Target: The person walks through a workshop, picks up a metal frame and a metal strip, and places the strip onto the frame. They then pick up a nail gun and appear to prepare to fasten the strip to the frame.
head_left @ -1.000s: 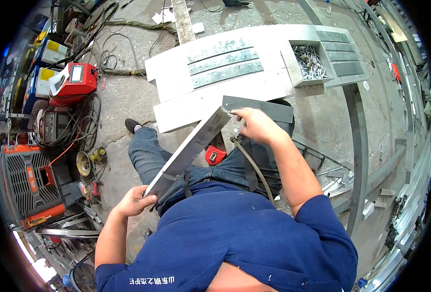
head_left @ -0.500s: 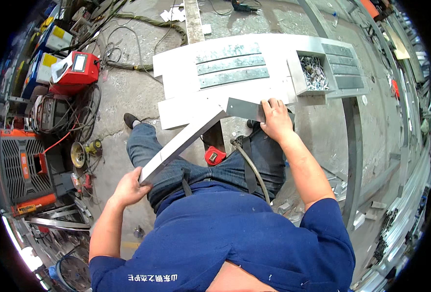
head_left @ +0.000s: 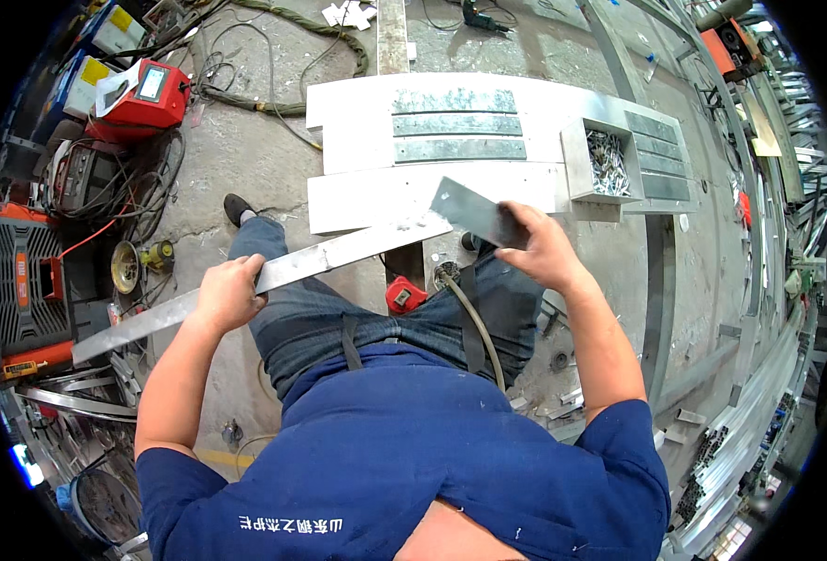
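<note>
A long, silvery metal bar [head_left: 339,251] slants across my lap, its far end at the near edge of the white work board [head_left: 348,201]. My left hand [head_left: 229,294] is closed round the bar partway along, and the rest of it sticks out to the lower left. Between thumb and fingers my right hand [head_left: 546,248] grips a flat grey metal plate [head_left: 470,211]. The plate is tilted just beyond the bar's far end; whether the two touch, I cannot tell.
On the board lie several dark flat strips [head_left: 457,124] and an open box of small metal fasteners [head_left: 608,164]. A red tape measure [head_left: 404,295] sits between my legs beside a hose [head_left: 474,323]. Red equipment [head_left: 142,98] and cables stand on the left; metal lengths [head_left: 741,439] lie right.
My left hand has moved up and now holds the bar farther along, with the bar lying flatter and reaching out left. The plate in my right hand has tilted away from its earlier level position.
</note>
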### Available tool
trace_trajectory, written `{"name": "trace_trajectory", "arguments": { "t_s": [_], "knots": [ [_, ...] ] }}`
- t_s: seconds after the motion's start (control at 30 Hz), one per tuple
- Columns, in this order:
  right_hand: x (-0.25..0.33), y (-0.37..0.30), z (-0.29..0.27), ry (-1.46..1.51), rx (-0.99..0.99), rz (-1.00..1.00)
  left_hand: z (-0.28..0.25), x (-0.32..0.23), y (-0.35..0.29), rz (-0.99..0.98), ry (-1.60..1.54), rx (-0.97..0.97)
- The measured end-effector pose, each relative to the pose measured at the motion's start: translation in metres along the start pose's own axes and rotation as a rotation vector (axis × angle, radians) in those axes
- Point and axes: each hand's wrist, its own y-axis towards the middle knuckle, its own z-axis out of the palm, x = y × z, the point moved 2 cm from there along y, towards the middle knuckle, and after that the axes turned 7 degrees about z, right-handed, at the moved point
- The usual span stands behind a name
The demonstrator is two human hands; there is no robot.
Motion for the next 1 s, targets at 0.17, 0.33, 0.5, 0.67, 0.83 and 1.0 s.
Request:
{"name": "trace_trajectory", "arguments": {
  "t_s": [0.17,0.33,0.5,0.67,0.83,1.0],
  "knots": [
    [0.036,0.016,0.022,-0.270,0.119,-0.310,-0.002,-0.008,0.013,0.100,0.016,0.030],
    [0.041,0.021,0.031,-0.270,0.271,-0.346,0.002,-0.011,0.011,0.155,0.000,0.007],
    [0.065,0.018,0.045,-0.394,0.296,-0.349,0.009,-0.013,0.004,0.157,-0.032,-0.018],
    [0.079,0.026,0.080,-0.469,0.307,-0.265,0.003,-0.014,0.001,0.174,-0.020,-0.040],
    [0.105,0.040,0.093,-0.429,0.296,-0.341,-0.017,0.008,-0.017,0.103,0.022,-0.033],
    [0.162,0.072,0.109,-0.415,0.298,-0.462,-0.058,0.048,-0.051,0.057,0.079,-0.130]
  ]
}}
